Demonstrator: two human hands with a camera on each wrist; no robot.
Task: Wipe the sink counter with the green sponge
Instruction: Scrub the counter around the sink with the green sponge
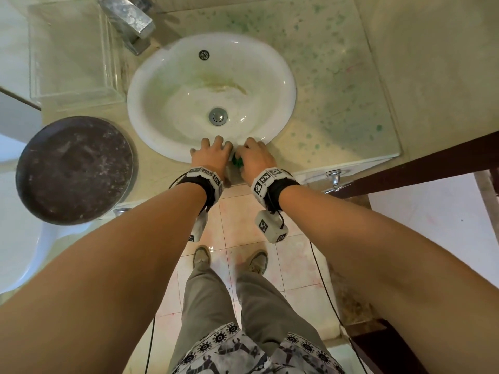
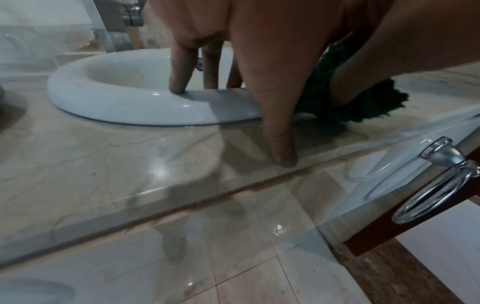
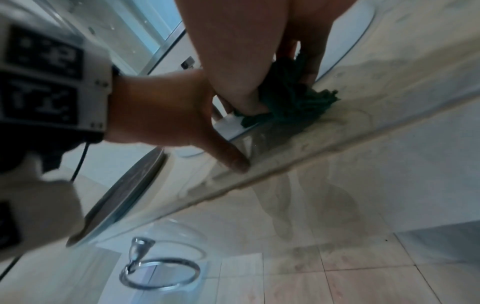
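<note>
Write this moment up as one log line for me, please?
stage: wiping front counter | right hand: grips green sponge by sink rim | left hand: fingers braced on rim, thumb on counter

The green sponge (image 1: 237,161), dark and shaggy-edged, is being pressed onto the sink counter (image 1: 337,85) at its front edge, just beside the basin rim. The counter, pale marbled stone, is being shown speckled with green stains across its right side.
</note>
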